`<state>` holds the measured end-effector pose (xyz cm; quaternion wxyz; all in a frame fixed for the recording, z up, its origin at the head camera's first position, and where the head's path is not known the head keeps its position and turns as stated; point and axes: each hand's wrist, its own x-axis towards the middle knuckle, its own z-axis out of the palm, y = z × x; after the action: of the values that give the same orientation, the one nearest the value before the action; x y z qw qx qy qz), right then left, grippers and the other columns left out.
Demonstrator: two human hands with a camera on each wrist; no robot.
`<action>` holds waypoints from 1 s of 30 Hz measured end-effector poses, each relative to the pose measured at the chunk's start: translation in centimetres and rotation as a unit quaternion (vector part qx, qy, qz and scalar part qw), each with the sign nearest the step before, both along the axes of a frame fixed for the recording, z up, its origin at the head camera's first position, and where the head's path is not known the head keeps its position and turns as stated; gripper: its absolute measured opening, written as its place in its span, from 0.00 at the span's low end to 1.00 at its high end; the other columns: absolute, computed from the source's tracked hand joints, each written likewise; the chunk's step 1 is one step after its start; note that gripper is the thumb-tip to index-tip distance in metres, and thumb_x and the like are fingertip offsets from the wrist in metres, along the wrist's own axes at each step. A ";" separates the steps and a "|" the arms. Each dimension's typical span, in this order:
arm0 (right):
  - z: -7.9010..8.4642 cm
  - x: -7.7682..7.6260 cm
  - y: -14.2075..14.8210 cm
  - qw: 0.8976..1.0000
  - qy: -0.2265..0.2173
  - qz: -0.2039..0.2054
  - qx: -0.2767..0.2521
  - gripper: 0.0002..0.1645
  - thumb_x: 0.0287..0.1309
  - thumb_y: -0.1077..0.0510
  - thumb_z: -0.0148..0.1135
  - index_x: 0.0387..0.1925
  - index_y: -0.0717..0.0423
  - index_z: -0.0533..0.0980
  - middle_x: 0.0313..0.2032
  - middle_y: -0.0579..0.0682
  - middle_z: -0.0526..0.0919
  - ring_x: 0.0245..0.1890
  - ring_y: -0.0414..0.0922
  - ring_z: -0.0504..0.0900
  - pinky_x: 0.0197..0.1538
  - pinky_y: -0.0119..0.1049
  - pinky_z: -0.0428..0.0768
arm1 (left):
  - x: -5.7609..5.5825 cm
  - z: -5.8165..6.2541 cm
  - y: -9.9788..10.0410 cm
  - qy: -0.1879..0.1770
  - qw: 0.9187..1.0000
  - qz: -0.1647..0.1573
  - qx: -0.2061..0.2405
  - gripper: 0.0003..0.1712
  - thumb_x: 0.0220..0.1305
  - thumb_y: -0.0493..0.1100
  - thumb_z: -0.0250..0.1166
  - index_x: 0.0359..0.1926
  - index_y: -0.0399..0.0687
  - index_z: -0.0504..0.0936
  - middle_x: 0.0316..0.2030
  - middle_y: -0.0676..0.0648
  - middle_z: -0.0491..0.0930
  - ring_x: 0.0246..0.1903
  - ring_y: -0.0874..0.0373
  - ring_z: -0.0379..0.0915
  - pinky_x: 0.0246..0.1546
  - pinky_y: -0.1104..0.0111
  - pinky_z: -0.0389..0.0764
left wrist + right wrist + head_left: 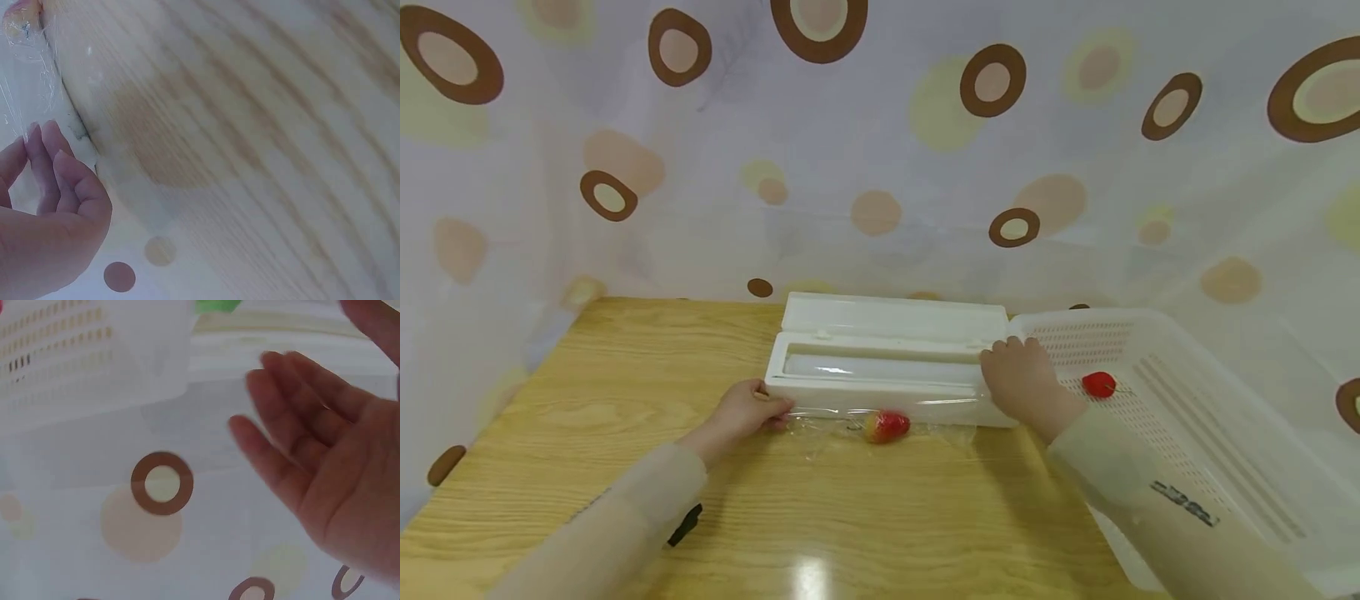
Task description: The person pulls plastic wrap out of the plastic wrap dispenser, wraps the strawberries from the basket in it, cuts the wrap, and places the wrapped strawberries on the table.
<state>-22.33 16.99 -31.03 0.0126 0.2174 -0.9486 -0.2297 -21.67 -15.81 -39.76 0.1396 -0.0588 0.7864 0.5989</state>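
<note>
A: Left hand (745, 412), quick?
B: Thumb and fingertips pinching clear cling film (805, 437) by the front left corner of the white cling film dispenser (827, 397). Left wrist view agrees.
A: Fruit?
B: Red-and-yellow fruit (889, 426) on the wood-grain table (850, 517), just in front of the dispenser, near its middle. Right of the left fingertips, apart from them, film spanning between. Can't tell if film goes all the way round it.
A: Right hand (1026, 379)?
B: At the dispenser's right end, fingers loosely bent and spread a little, nothing gripped. Contact with the box: can't tell. Fruit's off to its left, clear of those fingers.
A: Dispenser?
B: Lid (895, 315) tipped back, film roll (865, 367) in the slot.
A: Rest?
B: White plastic basket (1217, 392) on the right, small red fruit (1098, 384) with a stem in it.
</note>
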 end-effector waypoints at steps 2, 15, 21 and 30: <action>-0.4 0.3 -1.2 0.999 -0.005 0.021 -0.031 0.21 0.49 0.49 0.66 0.33 0.63 0.73 0.27 0.55 0.79 0.27 0.50 0.77 0.31 0.43 0.82 | 0.1 0.1 -0.2 0.001 1.000 -0.005 -0.014 0.14 0.60 0.37 0.61 0.38 0.31 0.66 0.22 0.51 0.81 0.22 0.68 0.76 0.28 0.78 0.80; -3.4 2.2 -3.1 0.998 0.004 0.052 -0.036 0.13 0.48 0.69 0.61 0.14 0.59 0.69 0.15 0.51 0.78 0.16 0.43 0.74 0.19 0.40 0.81 | 2.1 0.3 -0.2 0.092 0.975 -0.077 -0.185 0.37 0.59 0.48 0.63 0.61 0.27 0.61 0.32 0.38 0.81 0.26 0.58 0.72 0.25 0.67 0.74; -4.5 2.5 -2.7 0.995 0.024 0.070 -0.069 0.15 0.43 0.71 0.60 0.10 0.58 0.67 0.13 0.52 0.78 0.15 0.46 0.75 0.18 0.41 0.80 | 2.4 -0.3 0.2 0.115 0.960 -0.082 -0.241 0.40 0.54 0.49 0.67 0.57 0.25 0.59 0.19 0.48 0.73 0.17 0.62 0.64 0.20 0.70 0.67; -6.5 2.6 -2.4 0.992 0.052 0.119 -0.005 0.12 0.44 0.64 0.63 0.11 0.54 0.73 0.15 0.48 0.79 0.17 0.43 0.76 0.19 0.36 0.80 | 1.7 -1.2 -0.9 0.091 0.976 -0.183 -0.074 0.13 0.56 0.38 0.65 0.31 0.31 0.72 0.19 0.46 0.81 0.18 0.62 0.75 0.22 0.74 0.80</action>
<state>-19.71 14.63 -37.55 0.0896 0.3162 -0.9152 -0.2331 -19.96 -16.73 -40.97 0.1699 0.1303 0.8355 0.5060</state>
